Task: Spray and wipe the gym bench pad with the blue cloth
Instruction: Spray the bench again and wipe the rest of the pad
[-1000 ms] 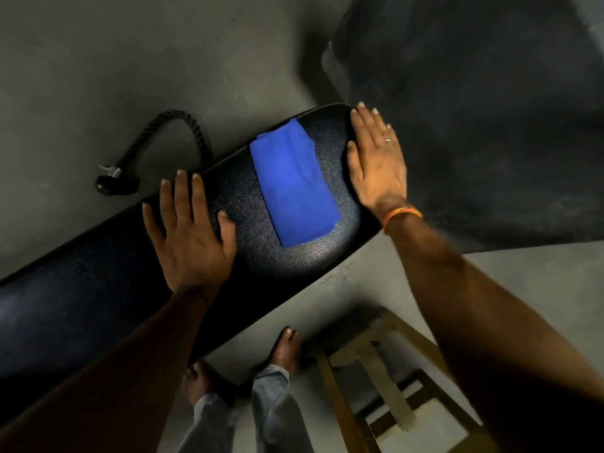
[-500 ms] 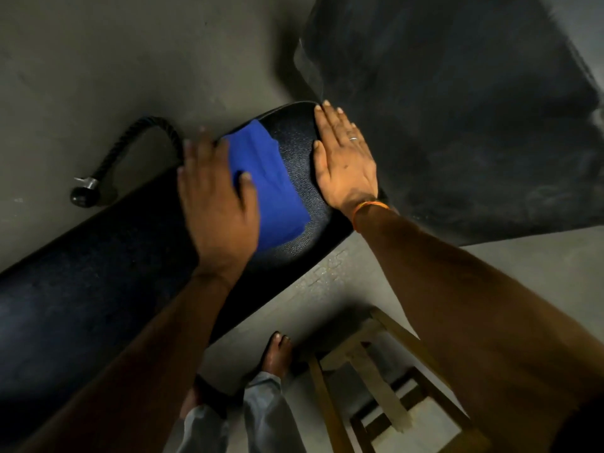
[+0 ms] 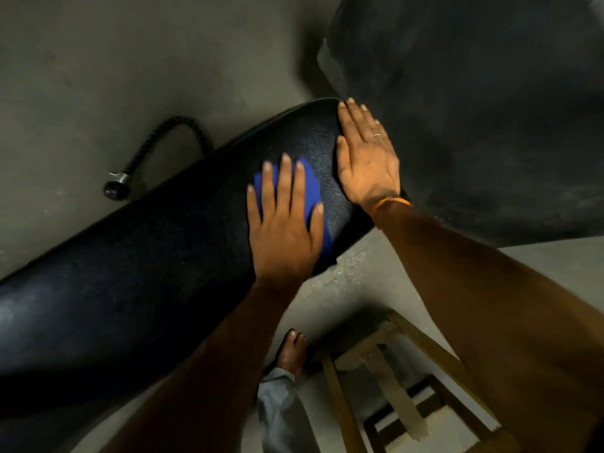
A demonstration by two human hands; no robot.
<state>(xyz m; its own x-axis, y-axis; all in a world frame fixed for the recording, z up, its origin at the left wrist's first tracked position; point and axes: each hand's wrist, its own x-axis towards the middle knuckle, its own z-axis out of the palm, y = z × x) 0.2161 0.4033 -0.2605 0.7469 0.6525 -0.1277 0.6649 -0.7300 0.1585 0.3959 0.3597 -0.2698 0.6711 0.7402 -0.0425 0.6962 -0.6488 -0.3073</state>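
Blue cloth lies mostly hidden under the flat, spread left hand; at its two o'clock, the right hand presses flat on the bench pad.

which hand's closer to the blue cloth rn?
Left. The left hand lies flat on the blue cloth; the right hand rests on the bench pad beside it, not touching.

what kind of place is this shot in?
Likely a small gym, perhaps a home one: a black bench pad, a rope cable attachment lying on the bare concrete floor, and dark rubber matting beyond.
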